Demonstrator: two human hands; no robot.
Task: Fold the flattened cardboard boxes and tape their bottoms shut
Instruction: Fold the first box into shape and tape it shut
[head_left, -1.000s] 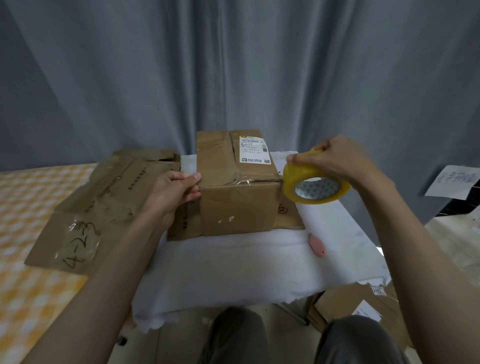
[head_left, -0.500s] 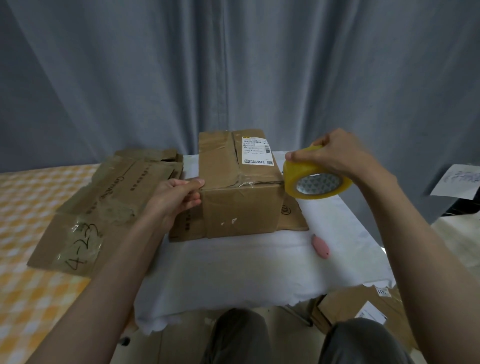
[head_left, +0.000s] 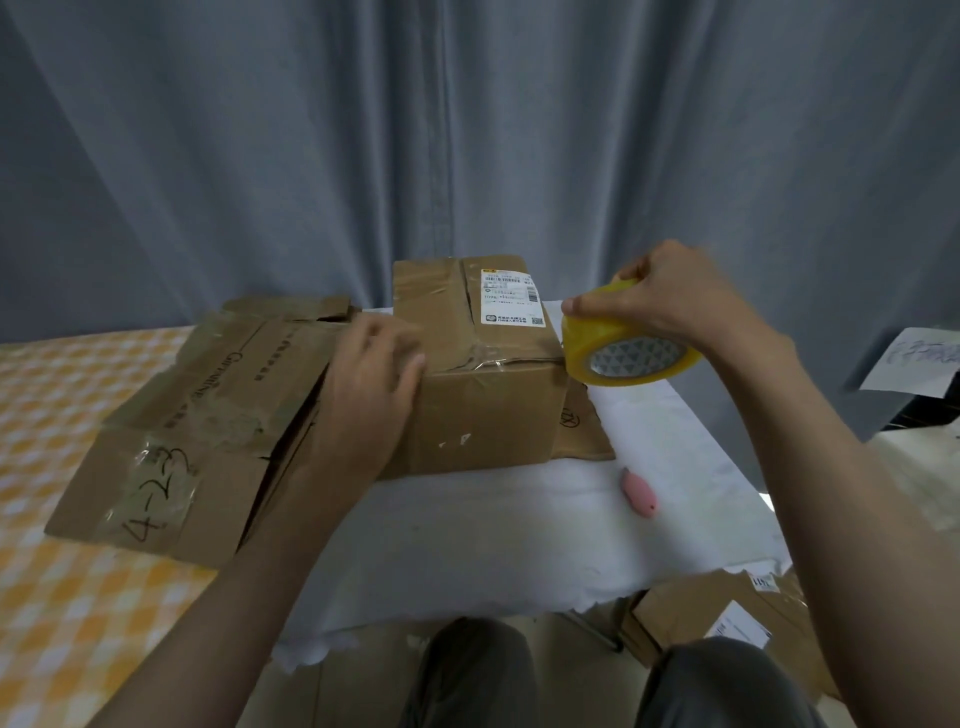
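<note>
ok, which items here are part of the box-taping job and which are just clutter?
In the job:
- box, left hand resting on it
- tape roll, gripped by right hand
- flat cardboard on the left

Lying about:
- pink item on the white cloth
- paper sheet
- cardboard on the floor

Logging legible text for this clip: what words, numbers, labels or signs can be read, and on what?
"4-23": handwritten under clear tape on the flattened cardboard.
"Carraline"-like print, uncertain: same flattened cardboard.
Shipping label on the folded box: barcode and small print, too blurred to read.
Round stamp on cardboard under the box: unreadable.
Paper sheet at far right: scrawl, unreadable.
</note>
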